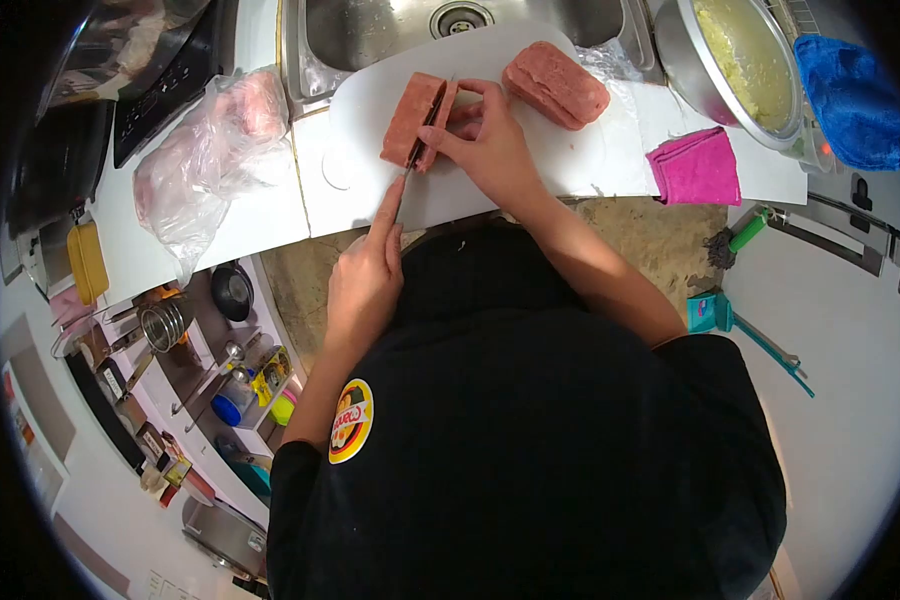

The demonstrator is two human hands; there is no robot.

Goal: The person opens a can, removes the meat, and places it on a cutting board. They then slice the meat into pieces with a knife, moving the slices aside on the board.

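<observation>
My left hand (365,275) is wrapped round a knife (401,200), its index finger laid along the top. The blade stands between a block of pink meat (411,118) and a thin slice (427,158) at the block's right side. My right hand (490,145) holds the slice, with the thumb near the blade and the fingers at the far end. A second pink block (555,85), which looks cut into layers, lies to the right on the same white board (355,110).
Behind the board is a metal sink (370,40). Plastic-wrapped meat (195,165) lies left. On the right are a metal bowl (685,65) of pale shredded food, a folded pink cloth (697,167) and a blue cloth (855,100). The counter's front edge runs before me.
</observation>
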